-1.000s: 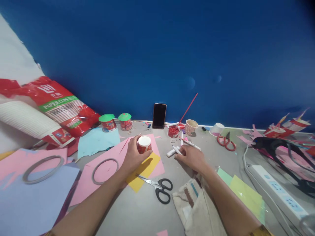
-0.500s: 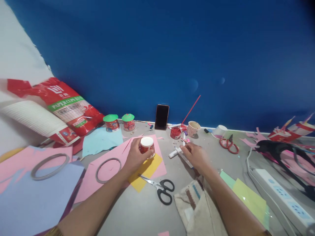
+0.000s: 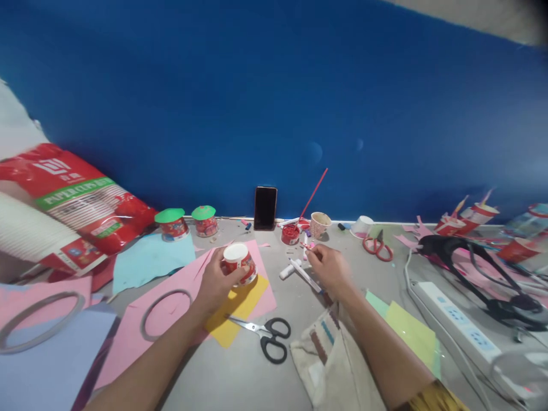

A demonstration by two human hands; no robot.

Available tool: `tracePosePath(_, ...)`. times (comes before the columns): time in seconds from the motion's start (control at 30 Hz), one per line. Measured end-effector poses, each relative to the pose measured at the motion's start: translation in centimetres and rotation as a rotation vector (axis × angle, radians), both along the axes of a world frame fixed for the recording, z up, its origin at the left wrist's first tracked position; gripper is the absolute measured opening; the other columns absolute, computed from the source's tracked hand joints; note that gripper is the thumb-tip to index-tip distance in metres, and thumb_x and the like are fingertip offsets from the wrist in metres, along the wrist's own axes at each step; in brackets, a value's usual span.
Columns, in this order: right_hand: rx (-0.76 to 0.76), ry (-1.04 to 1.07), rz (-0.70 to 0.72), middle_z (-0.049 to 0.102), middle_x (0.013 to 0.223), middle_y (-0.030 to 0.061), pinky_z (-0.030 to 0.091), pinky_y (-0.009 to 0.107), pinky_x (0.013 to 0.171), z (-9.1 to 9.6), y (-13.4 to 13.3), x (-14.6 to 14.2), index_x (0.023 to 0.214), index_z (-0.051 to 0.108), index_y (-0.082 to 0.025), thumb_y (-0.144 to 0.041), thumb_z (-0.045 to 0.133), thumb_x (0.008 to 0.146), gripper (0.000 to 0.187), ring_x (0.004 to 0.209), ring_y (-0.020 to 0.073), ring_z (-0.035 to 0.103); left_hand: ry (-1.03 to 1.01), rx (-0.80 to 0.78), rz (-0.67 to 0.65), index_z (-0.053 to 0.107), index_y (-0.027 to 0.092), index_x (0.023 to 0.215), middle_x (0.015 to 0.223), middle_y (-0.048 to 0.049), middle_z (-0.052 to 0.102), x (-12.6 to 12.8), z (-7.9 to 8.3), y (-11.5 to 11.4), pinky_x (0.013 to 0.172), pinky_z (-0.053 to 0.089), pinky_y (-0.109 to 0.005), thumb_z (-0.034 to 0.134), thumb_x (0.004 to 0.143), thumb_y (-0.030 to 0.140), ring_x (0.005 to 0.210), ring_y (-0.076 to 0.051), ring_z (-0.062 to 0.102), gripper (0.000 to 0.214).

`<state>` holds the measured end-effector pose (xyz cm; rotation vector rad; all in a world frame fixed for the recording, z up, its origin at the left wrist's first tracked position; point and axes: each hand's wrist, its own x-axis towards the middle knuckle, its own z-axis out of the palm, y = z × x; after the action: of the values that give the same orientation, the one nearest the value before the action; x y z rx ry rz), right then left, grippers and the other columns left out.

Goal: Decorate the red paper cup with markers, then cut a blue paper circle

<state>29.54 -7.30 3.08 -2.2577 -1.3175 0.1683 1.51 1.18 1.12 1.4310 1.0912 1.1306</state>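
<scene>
My left hand (image 3: 216, 281) is closed around a small red paper cup (image 3: 238, 264), upside down with its white base up and tilted a little, above a yellow sheet (image 3: 235, 302) and a pink sheet (image 3: 171, 308). My right hand (image 3: 329, 270) is closed on a white marker pen (image 3: 305, 274), lifted off the grey table (image 3: 240, 377). Another white pen (image 3: 286, 270) lies just left of it. Black-handled scissors (image 3: 268, 337) lie on the table between my forearms.
Two green-lidded red cups (image 3: 171, 224) and a phone (image 3: 265, 208) stand by the blue wall. A red bag of paper cups (image 3: 64, 200) lies left. Red scissors (image 3: 377, 246), a power strip (image 3: 454, 319), a black glue gun (image 3: 462, 251), a cloth bag (image 3: 334, 359) lie right.
My right hand has closed on the white marker and lifted it off the table. My left hand has tilted the cup slightly. The view has swung a little to the right.
</scene>
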Motion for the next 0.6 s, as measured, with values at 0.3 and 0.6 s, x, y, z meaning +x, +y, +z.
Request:
tracePosePath(0.3,-0.008,0.011,-0.185,0.079,0.082,0.0053,0.036,0.027,0.062,0.1,0.4,4.0,0.086,0.08,-0.021,-0.035,0.056,0.102,0.033,0.075,0.0207,0.069,0.064,0.023,0.003,0.068,0.025,0.123,0.114,-0.0092,0.081,-0.1,-0.6,0.6,0.106,0.06,-0.061,0.091,0.071,0.043,0.114,-0.037,0.078,0.06)
tracePosePath(0.6,-0.014,0.032,-0.131,0.079,0.081,0.0049,0.035,0.026,0.061,-0.4,0.5,3.1,0.081,0.079,-0.02,-0.031,0.06,0.1,0.029,0.075,0.0188,0.069,0.084,0.104,0.031,0.069,0.03,0.116,0.124,-0.0083,0.076,0.2,-1.2,1.1,0.115,0.052,-0.065,0.092,0.065,0.04,0.128,-0.041,0.07,0.057)
